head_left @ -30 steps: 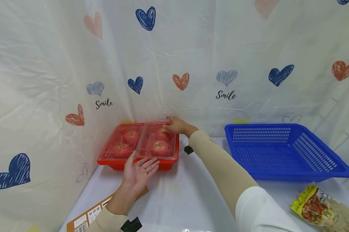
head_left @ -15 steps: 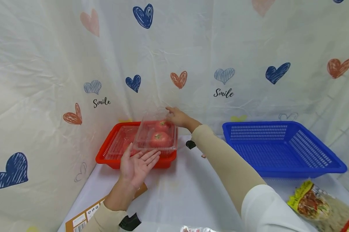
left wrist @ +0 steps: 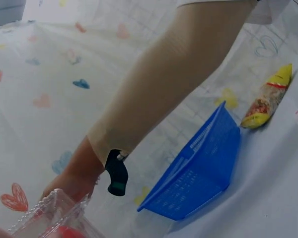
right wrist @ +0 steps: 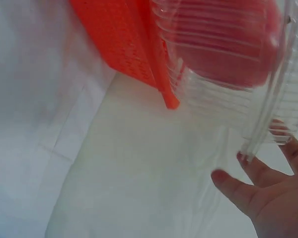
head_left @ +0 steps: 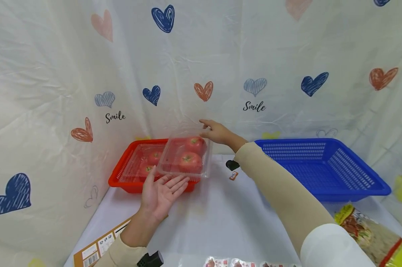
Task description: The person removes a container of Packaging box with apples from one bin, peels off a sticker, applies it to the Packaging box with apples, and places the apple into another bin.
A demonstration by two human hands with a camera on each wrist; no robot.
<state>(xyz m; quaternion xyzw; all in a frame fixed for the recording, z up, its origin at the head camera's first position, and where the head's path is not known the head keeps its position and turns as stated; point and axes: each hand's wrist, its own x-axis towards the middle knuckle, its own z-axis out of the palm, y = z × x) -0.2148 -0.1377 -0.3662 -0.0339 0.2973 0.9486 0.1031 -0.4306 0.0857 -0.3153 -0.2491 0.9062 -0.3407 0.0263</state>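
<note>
Readable text: "Smile" is printed twice on the heart-pattern backdrop [head_left: 201,55]; the cardboard piece [head_left: 97,247] at the near-left table edge is showing a barcode and small icons, too small to read; the snack bag [head_left: 364,231] at the near right has print I can't make out. A clear clamshell box [head_left: 185,157] with two tomatoes is being held above the right end of the red basket [head_left: 121,176], overhanging its right rim. Its long axis is running near-to-far, far end tilted up slightly. The left hand [head_left: 162,193] is sitting palm-up under the near edge, fingers straight and spread, fingertips touching the box's underside; the right wrist view is showing the same, with the box rim resting on the fingertips. The right hand [head_left: 217,131] is reaching over the far right corner of the box, fingers lightly bent at its edge; can't tell if it's actually pinching or just touching. A second clear box [head_left: 144,167] with tomatoes is lying in the red basket's left part. The blue basket [head_left: 324,168] is standing well apart to the right, with bare white table [head_left: 221,211] between the two baskets and in front of both.
</note>
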